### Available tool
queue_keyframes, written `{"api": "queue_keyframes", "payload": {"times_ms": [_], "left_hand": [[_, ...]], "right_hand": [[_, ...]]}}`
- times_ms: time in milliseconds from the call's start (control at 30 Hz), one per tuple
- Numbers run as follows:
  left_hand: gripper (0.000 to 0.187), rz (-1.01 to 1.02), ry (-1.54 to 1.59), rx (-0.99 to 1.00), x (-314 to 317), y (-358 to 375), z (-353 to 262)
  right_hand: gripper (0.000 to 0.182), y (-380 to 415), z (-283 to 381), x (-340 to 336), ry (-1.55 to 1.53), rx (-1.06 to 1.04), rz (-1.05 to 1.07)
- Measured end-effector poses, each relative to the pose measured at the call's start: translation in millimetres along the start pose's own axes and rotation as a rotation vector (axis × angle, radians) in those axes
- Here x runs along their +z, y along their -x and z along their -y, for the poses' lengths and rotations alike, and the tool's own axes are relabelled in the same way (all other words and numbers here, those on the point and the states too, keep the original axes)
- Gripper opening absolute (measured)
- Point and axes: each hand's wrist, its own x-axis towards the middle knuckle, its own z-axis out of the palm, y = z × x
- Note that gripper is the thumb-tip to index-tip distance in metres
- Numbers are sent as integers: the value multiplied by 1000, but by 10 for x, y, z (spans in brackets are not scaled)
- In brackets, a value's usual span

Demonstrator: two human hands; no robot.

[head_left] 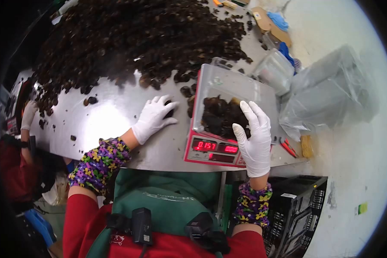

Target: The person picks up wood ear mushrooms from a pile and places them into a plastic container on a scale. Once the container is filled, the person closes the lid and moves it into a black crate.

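Observation:
My left hand [155, 119], in a white glove, rests low over the metal table with fingers spread. A dark brown piece [170, 113] shows between its thumb and forefinger. On the right, a red-framed digital scale [193, 155] carries a clear plastic tray [256, 91] with a heap of dark brown pieces [221, 114] resembling dried mushrooms. Over the tray's right side is my gloved right hand [254, 139], thumb and fingers apart, fingertips right at the heap. It covers part of the scale's panel; the red display [207, 145] reads 0.157.
A large pile of the same pieces [137, 38] covers the back of the metal table [101, 116]. Clear containers [275, 71], a plastic-wrapped bundle [331, 94] and red-handled pliers [289, 148] lie at right. Black crates [299, 215] stand below. Another person's gloved hand [29, 114] is at far left.

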Motion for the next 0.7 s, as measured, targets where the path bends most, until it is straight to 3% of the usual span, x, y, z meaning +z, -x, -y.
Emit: {"api": "queue_keyframes", "payload": {"times_ms": [33, 133, 200, 300, 433, 533, 700], "left_hand": [[39, -23, -23, 36, 32, 5, 41], [25, -50, 56, 98, 83, 26, 215], [14, -120, 293, -121, 6, 1, 169], [7, -255, 459, -237, -229, -188, -91], [5, -306, 838, -279, -707, -506, -716], [7, -385, 652, -13, -832, -660, -871], [10, -420, 675, -107, -859, -650, -822]], "right_hand": [[47, 43, -52, -32, 13, 4, -12], [40, 232, -151, -116, -39, 76, -198], [37, 370, -214, -172, -27, 107, -214], [31, 550, -280, -163, -35, 151, -251], [27, 665, -318, -173, -93, 207, -298], [25, 734, -298, -225, -55, 216, -307], [25, 822, -371, -263, -56, 234, -333]]}}
